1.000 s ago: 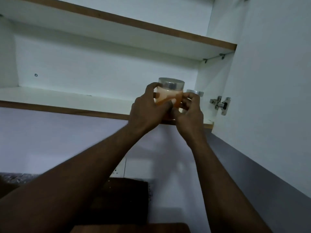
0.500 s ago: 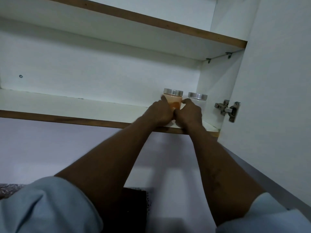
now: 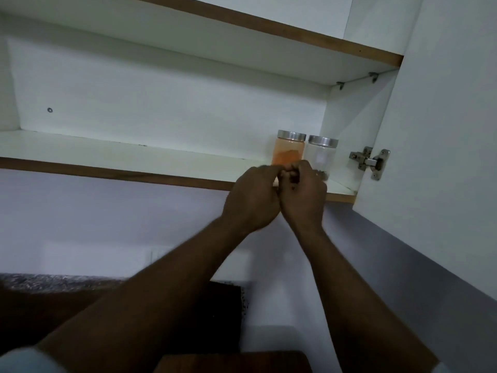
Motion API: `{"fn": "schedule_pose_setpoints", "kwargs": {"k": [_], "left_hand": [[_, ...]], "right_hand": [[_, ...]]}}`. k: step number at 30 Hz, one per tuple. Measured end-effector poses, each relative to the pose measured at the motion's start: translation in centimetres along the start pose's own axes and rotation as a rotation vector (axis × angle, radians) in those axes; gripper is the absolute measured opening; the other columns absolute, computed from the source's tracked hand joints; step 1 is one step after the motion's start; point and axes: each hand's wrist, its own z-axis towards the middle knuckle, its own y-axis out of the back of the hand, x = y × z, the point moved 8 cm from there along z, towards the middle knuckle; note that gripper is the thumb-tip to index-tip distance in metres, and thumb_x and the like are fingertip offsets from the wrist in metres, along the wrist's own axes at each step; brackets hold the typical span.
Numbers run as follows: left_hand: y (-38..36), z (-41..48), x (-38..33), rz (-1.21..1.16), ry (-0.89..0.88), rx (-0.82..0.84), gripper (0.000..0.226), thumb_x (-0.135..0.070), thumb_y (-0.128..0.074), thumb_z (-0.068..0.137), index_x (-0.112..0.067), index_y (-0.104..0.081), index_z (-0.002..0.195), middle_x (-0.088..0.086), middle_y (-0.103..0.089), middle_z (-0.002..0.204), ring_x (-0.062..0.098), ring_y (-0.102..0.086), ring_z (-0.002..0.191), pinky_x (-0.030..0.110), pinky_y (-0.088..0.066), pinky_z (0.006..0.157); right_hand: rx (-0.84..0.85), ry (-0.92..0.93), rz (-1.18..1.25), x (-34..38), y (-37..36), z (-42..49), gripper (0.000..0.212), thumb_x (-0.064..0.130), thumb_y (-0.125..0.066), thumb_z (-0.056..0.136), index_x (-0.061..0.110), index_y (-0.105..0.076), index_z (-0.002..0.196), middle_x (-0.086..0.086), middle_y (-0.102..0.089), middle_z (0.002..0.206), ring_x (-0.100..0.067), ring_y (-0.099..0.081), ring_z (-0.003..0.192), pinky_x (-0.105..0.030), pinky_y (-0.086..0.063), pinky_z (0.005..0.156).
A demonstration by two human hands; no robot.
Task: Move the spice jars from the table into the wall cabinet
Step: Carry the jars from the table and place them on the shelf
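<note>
My left hand point(image 3: 252, 200) and right hand point(image 3: 304, 197) are raised together in front of the lower shelf's front edge, knuckles touching, fingers curled inward toward each other. Both hands are loosely closed and slightly blurred; neither has hold of a jar, and I cannot tell whether anything small is pinched between the fingertips.

Just beyond my hands, at about 12 o'clock from them, the orange spice jar point(image 3: 289, 152) stands upright on the lower shelf point(image 3: 134, 154) of the wall cabinet point(image 3: 161, 98). It has a silver lid, and its base is hidden behind my fingers. Touching or nearly touching it, at its 3 o'clock, stands a clear jar point(image 3: 321, 154) with a matching silver lid, its contents pale and hard to make out. Both jars sit at the right end of the shelf, near the cabinet's side wall.

At 3 o'clock from the jars, a metal hinge point(image 3: 369, 161) joins the open cabinet door point(image 3: 443, 130), which fills the right side of the view. An upper shelf point(image 3: 242, 30) with a brown wooden edge runs across at 12 o'clock. Below, at 7 o'clock, my forearms reach up from pale sleeves, and a speckled desk point(image 3: 53, 282) edge shows dimly at 8 o'clock.
</note>
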Motion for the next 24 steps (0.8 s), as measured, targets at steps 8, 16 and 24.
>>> {"fn": "schedule_pose_setpoints", "kwargs": {"k": [8, 16, 24], "left_hand": [[4.6, -15.4, 2.8, -0.077, 0.123, -0.04, 0.037, -0.012, -0.062, 0.093, -0.015, -0.064, 0.13, -0.002, -0.069, 0.123, 0.016, -0.062, 0.112, 0.038, -0.051, 0.097], [5.0, -31.7, 8.2, -0.076, 0.427, 0.143, 0.034, -0.015, -0.062, 0.09, -0.014, -0.067, 0.124, 0.006, -0.071, 0.115, 0.021, -0.066, 0.102, 0.027, -0.049, 0.091], [2.3, -48.9, 12.4, 0.041, 0.736, 0.579, 0.045, -0.026, -0.06, 0.094, -0.016, -0.054, 0.137, 0.006, -0.068, 0.12, 0.023, -0.066, 0.103, 0.037, -0.053, 0.089]], "right_hand": [[0.151, -0.098, 0.284, 3.7, -2.0, -15.2, 0.01, 0.023, -0.064, 0.089, 0.024, -0.062, 0.099, 0.016, -0.067, 0.08, -0.004, -0.068, 0.077, -0.018, -0.054, 0.063], [0.486, -0.306, 0.235, 3.0, -7.2, -32.5, 0.013, 0.021, -0.07, 0.092, 0.017, -0.066, 0.104, 0.008, -0.071, 0.083, -0.005, -0.068, 0.077, -0.019, -0.052, 0.07], [1.368, -0.668, 0.226, -0.3, -13.4, -52.0, 0.031, 0.014, -0.058, 0.101, 0.009, -0.061, 0.131, -0.013, -0.067, 0.125, -0.031, -0.064, 0.116, -0.041, -0.051, 0.097]]}}
